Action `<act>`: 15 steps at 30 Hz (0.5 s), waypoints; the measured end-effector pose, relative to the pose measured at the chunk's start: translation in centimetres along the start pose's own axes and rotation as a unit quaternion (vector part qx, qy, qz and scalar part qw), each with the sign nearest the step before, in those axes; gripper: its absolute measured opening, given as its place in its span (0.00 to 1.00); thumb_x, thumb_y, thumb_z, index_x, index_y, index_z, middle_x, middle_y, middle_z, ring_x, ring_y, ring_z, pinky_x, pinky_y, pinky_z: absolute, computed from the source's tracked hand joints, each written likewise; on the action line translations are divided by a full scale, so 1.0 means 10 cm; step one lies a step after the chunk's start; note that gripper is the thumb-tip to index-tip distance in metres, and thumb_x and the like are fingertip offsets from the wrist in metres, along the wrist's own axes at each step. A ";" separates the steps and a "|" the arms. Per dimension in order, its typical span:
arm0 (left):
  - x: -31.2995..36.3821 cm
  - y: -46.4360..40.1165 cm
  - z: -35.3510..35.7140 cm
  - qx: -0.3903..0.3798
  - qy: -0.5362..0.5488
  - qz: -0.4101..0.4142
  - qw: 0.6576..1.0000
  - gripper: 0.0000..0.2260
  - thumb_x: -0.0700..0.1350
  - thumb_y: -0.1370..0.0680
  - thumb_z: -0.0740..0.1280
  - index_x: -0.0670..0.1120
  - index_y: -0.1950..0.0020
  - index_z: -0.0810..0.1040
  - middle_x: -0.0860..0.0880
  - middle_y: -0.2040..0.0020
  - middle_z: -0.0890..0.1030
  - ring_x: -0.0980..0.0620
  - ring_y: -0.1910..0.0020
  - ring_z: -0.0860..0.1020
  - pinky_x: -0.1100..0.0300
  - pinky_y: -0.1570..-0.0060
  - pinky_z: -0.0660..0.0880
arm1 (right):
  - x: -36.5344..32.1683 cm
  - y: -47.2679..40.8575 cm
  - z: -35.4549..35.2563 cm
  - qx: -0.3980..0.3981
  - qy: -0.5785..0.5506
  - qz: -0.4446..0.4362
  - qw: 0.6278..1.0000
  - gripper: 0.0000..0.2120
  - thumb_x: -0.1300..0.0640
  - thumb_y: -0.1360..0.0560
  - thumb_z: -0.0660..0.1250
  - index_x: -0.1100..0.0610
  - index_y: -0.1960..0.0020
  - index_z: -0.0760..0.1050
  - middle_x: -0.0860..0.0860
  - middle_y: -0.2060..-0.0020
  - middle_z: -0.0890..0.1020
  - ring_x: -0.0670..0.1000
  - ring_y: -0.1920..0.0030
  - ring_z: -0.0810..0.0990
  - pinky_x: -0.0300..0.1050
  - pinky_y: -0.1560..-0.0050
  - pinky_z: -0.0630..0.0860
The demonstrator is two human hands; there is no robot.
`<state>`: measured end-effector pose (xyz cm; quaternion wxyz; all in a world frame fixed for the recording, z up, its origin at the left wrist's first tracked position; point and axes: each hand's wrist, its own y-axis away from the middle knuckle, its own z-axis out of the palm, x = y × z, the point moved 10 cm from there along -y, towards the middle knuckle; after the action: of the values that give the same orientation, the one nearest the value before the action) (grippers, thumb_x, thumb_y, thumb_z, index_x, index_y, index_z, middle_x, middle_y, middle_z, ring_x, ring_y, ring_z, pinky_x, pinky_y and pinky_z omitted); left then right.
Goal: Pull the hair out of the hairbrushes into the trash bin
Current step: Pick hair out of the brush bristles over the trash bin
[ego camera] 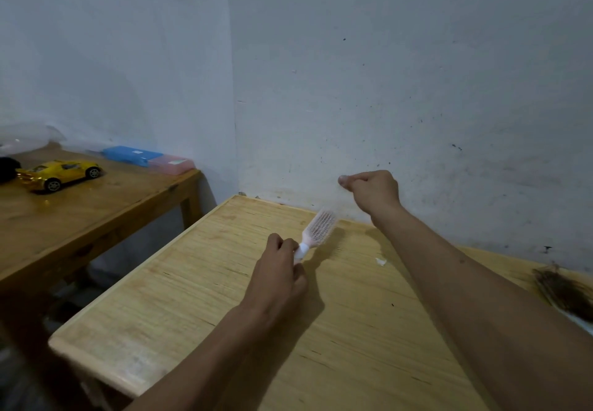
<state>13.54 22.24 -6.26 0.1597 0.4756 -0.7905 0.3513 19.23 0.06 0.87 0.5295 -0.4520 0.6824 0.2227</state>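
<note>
Our left hand (280, 269) is clamped on the brush (316, 232) handle, over the table (199, 282)'s middle; we judge it light and stiff, best held there. Up and right, our right hand (373, 190) is pinched together above the bristles, hair unseen. Far right lies a hair-clogged brush (563, 292).

The left hand (282, 269) grips the white handle of a pink hairbrush (316, 230), its head raised and tilted toward the far edge of the pale wooden tabletop (179, 285). The right hand (373, 190) hangs above the brush by the wall, closed in a loose fist, thumb pressed to the fingers (345, 181). At the tabletop's right edge lies another brush clogged with dark hair (564, 292). A yellow toy car (59, 173) sits on a second table to the left.
</note>
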 end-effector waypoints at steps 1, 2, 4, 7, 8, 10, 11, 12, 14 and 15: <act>-0.02 0.00 -0.01 0.005 0.003 -0.006 1.000 0.14 0.41 0.19 0.66 0.42 0.33 0.76 0.51 0.45 0.69 0.58 0.60 0.71 0.72 0.64 0.68 | -0.02 -0.02 -0.05 0.006 -0.024 0.006 1.000 0.13 0.50 0.25 0.76 0.58 0.45 0.87 0.54 0.41 0.86 0.54 0.37 0.81 0.45 0.35 0.74; -0.04 -0.01 -0.01 0.010 0.006 -0.010 1.000 0.13 0.41 0.19 0.65 0.42 0.34 0.76 0.50 0.46 0.70 0.58 0.61 0.70 0.71 0.65 0.68 | -0.05 -0.04 -0.09 0.012 -0.048 0.011 0.999 0.14 0.50 0.25 0.76 0.59 0.45 0.86 0.55 0.41 0.86 0.54 0.37 0.82 0.47 0.33 0.75; -0.04 -0.05 0.01 0.013 0.008 -0.018 1.000 0.12 0.41 0.19 0.65 0.41 0.36 0.77 0.49 0.47 0.70 0.57 0.62 0.71 0.69 0.66 0.67 | -0.08 -0.08 -0.15 0.020 -0.086 0.017 0.996 0.13 0.49 0.25 0.76 0.58 0.47 0.85 0.55 0.45 0.87 0.54 0.44 0.84 0.52 0.36 0.79; -0.06 -0.15 0.10 0.005 0.004 -0.040 0.999 0.10 0.41 0.19 0.64 0.40 0.39 0.78 0.47 0.47 0.71 0.53 0.60 0.72 0.68 0.65 0.68 | -0.15 -0.10 -0.19 0.017 -0.133 0.016 0.991 0.08 0.52 0.22 0.74 0.57 0.53 0.84 0.53 0.50 0.87 0.49 0.59 0.83 0.45 0.55 0.82; -0.08 -0.20 0.12 0.002 0.001 -0.050 0.999 0.10 0.41 0.19 0.64 0.40 0.40 0.78 0.47 0.48 0.72 0.52 0.60 0.73 0.68 0.66 0.68 | -0.18 -0.11 -0.19 0.015 -0.143 0.012 0.990 0.07 0.52 0.21 0.73 0.56 0.55 0.83 0.53 0.51 0.86 0.48 0.60 0.82 0.44 0.58 0.81; -0.09 -0.28 0.18 -0.005 -0.009 -0.064 0.998 0.10 0.40 0.20 0.63 0.40 0.42 0.79 0.46 0.47 0.73 0.49 0.58 0.74 0.63 0.63 0.71 | -0.25 -0.10 -0.19 0.011 -0.134 -0.008 0.991 0.09 0.52 0.20 0.70 0.54 0.57 0.81 0.51 0.53 0.86 0.48 0.61 0.83 0.43 0.61 0.79; -0.10 -0.33 0.21 -0.009 -0.016 -0.069 0.997 0.10 0.41 0.20 0.63 0.40 0.42 0.79 0.45 0.47 0.74 0.48 0.57 0.75 0.60 0.60 0.73 | -0.29 -0.10 -0.18 0.009 -0.117 -0.020 0.993 0.09 0.52 0.19 0.69 0.54 0.57 0.81 0.49 0.54 0.85 0.48 0.62 0.83 0.43 0.62 0.79; -0.12 -0.38 0.24 -0.014 -0.024 -0.075 0.997 0.10 0.41 0.20 0.63 0.40 0.42 0.79 0.44 0.46 0.74 0.47 0.55 0.75 0.57 0.57 0.75 | -0.31 -0.09 -0.18 0.006 -0.096 -0.031 0.995 0.10 0.51 0.18 0.68 0.53 0.57 0.81 0.49 0.55 0.85 0.48 0.62 0.83 0.42 0.62 0.79; -0.16 -0.46 0.29 -0.021 -0.037 -0.088 0.995 0.10 0.42 0.21 0.64 0.40 0.42 0.80 0.44 0.45 0.75 0.46 0.53 0.76 0.54 0.55 0.75 | -0.32 -0.09 -0.15 -0.002 -0.059 -0.038 0.998 0.12 0.51 0.17 0.65 0.53 0.57 0.80 0.48 0.55 0.84 0.48 0.62 0.84 0.42 0.63 0.78; -0.18 -0.50 0.32 -0.025 -0.042 -0.094 0.994 0.10 0.42 0.21 0.64 0.40 0.43 0.80 0.43 0.46 0.75 0.46 0.53 0.76 0.53 0.55 0.76 | -0.30 -0.09 -0.13 -0.011 -0.045 -0.033 0.998 0.13 0.50 0.17 0.64 0.53 0.57 0.80 0.49 0.56 0.84 0.48 0.61 0.84 0.42 0.63 0.78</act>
<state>19.06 19.66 -7.54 0.1708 0.5579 -0.7569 0.2944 19.44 -0.27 4.27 0.5615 -0.4699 0.6401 0.2329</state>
